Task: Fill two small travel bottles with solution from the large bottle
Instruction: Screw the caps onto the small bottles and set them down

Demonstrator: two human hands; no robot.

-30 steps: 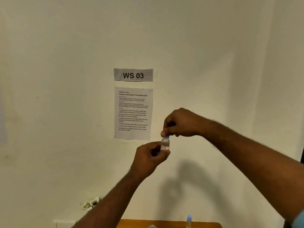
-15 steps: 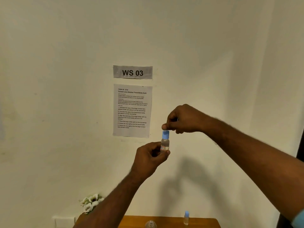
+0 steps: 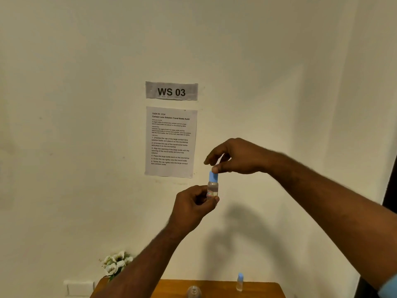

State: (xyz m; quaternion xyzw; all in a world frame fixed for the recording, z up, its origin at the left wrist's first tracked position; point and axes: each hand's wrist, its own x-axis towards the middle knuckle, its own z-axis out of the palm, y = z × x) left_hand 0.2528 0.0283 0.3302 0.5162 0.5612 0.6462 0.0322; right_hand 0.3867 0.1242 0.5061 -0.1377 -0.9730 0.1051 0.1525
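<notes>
Left fingers (image 3: 211, 200) pinch bottle (image 3: 212, 188) base.

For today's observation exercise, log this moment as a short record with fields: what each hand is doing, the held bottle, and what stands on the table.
left hand: holds small travel bottle upright by its lower body
right hand: fingertips at the blue cap; grip not clearly closed
held bottle: clear, cap seated on top
table: second small bottle with blue cap, standing; clear bottle top at the frame's lower edge
wall: WS 03 sign, instruction sheet
</notes>
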